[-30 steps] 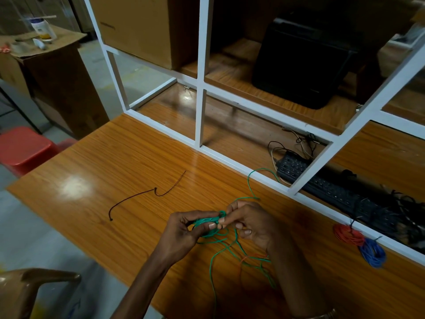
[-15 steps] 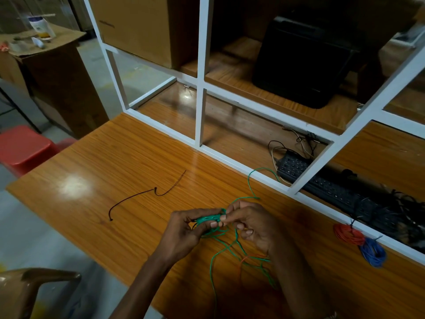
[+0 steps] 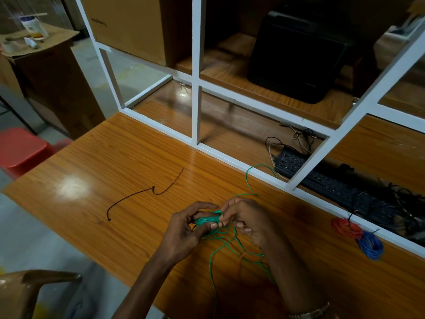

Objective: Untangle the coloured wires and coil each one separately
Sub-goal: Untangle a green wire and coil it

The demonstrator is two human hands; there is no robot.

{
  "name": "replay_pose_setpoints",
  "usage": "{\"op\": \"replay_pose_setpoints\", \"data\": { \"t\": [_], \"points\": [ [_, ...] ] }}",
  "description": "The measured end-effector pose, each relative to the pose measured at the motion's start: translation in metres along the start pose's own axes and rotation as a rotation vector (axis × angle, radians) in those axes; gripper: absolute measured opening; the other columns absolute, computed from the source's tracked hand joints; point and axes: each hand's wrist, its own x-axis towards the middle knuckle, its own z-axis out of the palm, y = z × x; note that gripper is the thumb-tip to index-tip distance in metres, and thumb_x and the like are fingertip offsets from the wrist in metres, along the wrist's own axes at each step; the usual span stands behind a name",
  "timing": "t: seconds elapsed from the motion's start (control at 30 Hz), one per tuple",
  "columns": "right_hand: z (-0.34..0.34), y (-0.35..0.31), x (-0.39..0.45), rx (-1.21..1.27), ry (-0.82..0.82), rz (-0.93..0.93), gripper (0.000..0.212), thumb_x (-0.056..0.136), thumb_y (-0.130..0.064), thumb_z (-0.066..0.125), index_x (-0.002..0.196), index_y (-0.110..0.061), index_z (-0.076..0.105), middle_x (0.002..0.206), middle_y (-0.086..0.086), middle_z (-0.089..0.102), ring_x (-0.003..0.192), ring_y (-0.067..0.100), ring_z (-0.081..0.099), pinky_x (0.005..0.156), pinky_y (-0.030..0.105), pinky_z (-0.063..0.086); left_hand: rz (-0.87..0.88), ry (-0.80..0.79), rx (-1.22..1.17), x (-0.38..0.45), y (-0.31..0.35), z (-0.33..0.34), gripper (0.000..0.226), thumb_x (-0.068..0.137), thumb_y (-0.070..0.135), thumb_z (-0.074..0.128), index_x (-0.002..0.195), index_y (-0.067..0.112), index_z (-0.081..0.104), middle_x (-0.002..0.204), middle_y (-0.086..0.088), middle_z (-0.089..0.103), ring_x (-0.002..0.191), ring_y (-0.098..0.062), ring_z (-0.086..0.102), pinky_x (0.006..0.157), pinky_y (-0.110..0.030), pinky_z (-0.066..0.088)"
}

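Both hands meet over the middle of the wooden bench [image 3: 119, 157]. The left hand [image 3: 184, 229] curls its fingers and thumb around a small bundle of green wire [image 3: 208, 221] and holds it tight. The right hand [image 3: 247, 217] pinches the same bundle from the other side with its fingertips. The two hands almost touch.

Loose green wire hangs down from the bundle toward 6 o'clock and runs off the near edge of the bench. Another loop of it rises toward 1 o'clock and curves up by the white frame [image 3: 197, 88]. A thin orange wire [image 3: 245, 255] peeks out under the right wrist, mixed in with the green strands.

A short black wire [image 3: 138, 195] lies by itself on the bench at 10 o'clock from the hands. Far off at 3 o'clock sit a red coil [image 3: 345, 227] and a blue coil [image 3: 371, 246], touching each other. Behind the frame lies a black keyboard [image 3: 322, 180].
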Motion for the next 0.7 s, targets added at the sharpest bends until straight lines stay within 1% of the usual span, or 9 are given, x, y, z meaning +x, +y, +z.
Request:
{"op": "replay_pose_setpoints", "data": {
  "t": [0.13, 0.27, 0.4, 0.5, 0.57, 0.6, 0.63, 0.67, 0.7],
  "points": [
    [0.0, 0.004, 0.004, 0.075, -0.066, 0.104, 0.018, 0.078, 0.008, 0.061, 0.084, -0.009, 0.062, 0.062, 0.01, 0.063, 0.034, 0.006, 0.031, 0.034, 0.013, 0.012, -0.023, 0.014, 0.0, -0.002, -0.003, 0.003, 0.036, 0.09, 0.011, 0.08, 0.123, 0.017, 0.069, 0.106, -0.003, 0.082, 0.104, -0.023, 0.078, 0.091, -0.042, 0.062],
    [-0.002, 0.006, 0.002, 0.064, -0.093, 0.088, 0.022, 0.081, 0.009, 0.063, 0.097, -0.008, 0.065, 0.067, 0.011, 0.065, 0.039, 0.007, 0.034, 0.035, 0.015, 0.013, -0.072, 0.039, -0.081, -0.003, -0.007, 0.003, 0.033, 0.088, 0.008, 0.081, 0.12, 0.013, 0.072, 0.107, -0.009, 0.081, 0.103, -0.029, 0.077, 0.09, -0.04, 0.062],
    [-0.002, 0.007, -0.003, -0.017, -0.045, 0.044, 0.02, 0.079, 0.007, 0.066, 0.091, -0.008, 0.072, 0.072, 0.014, 0.068, 0.043, 0.01, 0.04, 0.039, 0.017, 0.017, -0.111, 0.047, -0.094, -0.005, -0.008, 0.008, 0.035, 0.088, 0.004, 0.079, 0.122, 0.01, 0.07, 0.104, -0.01, 0.082, 0.101, -0.03, 0.078, 0.089, -0.043, 0.061],
    [-0.002, 0.007, -0.008, -0.171, 0.014, -0.004, 0.016, 0.079, 0.001, 0.07, 0.089, -0.009, 0.076, 0.069, 0.008, 0.07, 0.042, 0.01, 0.045, 0.04, 0.017, 0.021, -0.101, 0.048, -0.064, -0.006, -0.007, 0.011, 0.033, 0.089, 0.003, 0.078, 0.12, 0.011, 0.071, 0.104, -0.007, 0.082, 0.101, -0.027, 0.078, 0.089, -0.039, 0.063],
    [-0.004, 0.007, -0.011, -0.276, 0.041, -0.075, 0.014, 0.08, -0.002, 0.074, 0.091, -0.01, 0.078, 0.066, 0.004, 0.071, 0.041, 0.007, 0.051, 0.038, 0.016, 0.027, -0.091, 0.038, -0.046, -0.006, -0.007, 0.01, 0.032, 0.09, 0.004, 0.079, 0.119, 0.013, 0.071, 0.105, -0.007, 0.082, 0.101, -0.027, 0.078, 0.088, -0.04, 0.063],
    [-0.005, 0.007, -0.011, -0.293, 0.036, -0.116, 0.013, 0.081, -0.003, 0.076, 0.092, -0.01, 0.079, 0.066, 0.005, 0.072, 0.043, 0.006, 0.055, 0.04, 0.016, 0.033, -0.092, 0.034, -0.04, -0.006, -0.007, 0.009, 0.031, 0.09, 0.005, 0.079, 0.119, 0.014, 0.072, 0.105, -0.007, 0.082, 0.101, -0.027, 0.078, 0.087, -0.042, 0.063],
    [-0.007, 0.008, -0.012, -0.293, 0.013, -0.163, 0.012, 0.08, -0.006, 0.078, 0.091, -0.012, 0.08, 0.068, 0.007, 0.074, 0.048, 0.009, 0.061, 0.044, 0.018, 0.04, -0.096, 0.03, -0.042, -0.006, -0.007, 0.009, 0.031, 0.09, 0.005, 0.079, 0.119, 0.014, 0.071, 0.105, -0.007, 0.082, 0.1, -0.028, 0.078, 0.087, -0.043, 0.062],
    [-0.008, 0.009, -0.011, -0.301, -0.005, -0.211, 0.011, 0.078, -0.012, 0.08, 0.089, -0.015, 0.08, 0.07, 0.008, 0.076, 0.054, 0.014, 0.065, 0.051, 0.023, 0.046, -0.103, 0.031, -0.052, -0.006, -0.007, 0.008, 0.031, 0.09, 0.005, 0.079, 0.118, 0.012, 0.071, 0.104, -0.008, 0.081, 0.1, -0.029, 0.078, 0.086, -0.044, 0.062],
    [-0.009, 0.009, -0.01, -0.336, -0.01, -0.261, 0.013, 0.074, -0.02, 0.082, 0.086, -0.02, 0.08, 0.071, 0.009, 0.077, 0.059, 0.019, 0.067, 0.057, 0.028, 0.049, -0.111, 0.033, -0.07, -0.005, -0.005, 0.007, 0.031, 0.089, 0.005, 0.08, 0.118, 0.01, 0.069, 0.103, -0.01, 0.081, 0.099, -0.032, 0.078, 0.086, -0.046, 0.061]
  ]
}}
